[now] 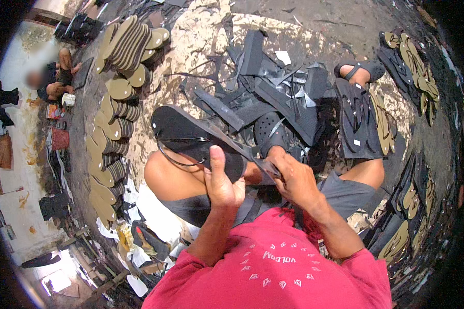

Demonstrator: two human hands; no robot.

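A black flip-flop [183,129] with shiny thin straps is tilted up in front of me. My left hand [222,183] is closed around its heel end, thumb on the footbed. Close to the sole's right edge, my right hand [294,177] is closed on a flat, narrow grey piece [265,167]. Whether that is a blade or a strip of sole cannot be made out. A thin dark band runs along the sole's edge toward this hand. Just beyond my right hand is a black perforated clog [269,131] on my foot.
Black foam offcuts [288,98] lie heaped ahead. Stacks of olive soles [108,129] line the left side. Finished-looking black flip-flops [357,116] lie at right, with more pairs [410,67] farther right. A person [59,77] sits at the far left.
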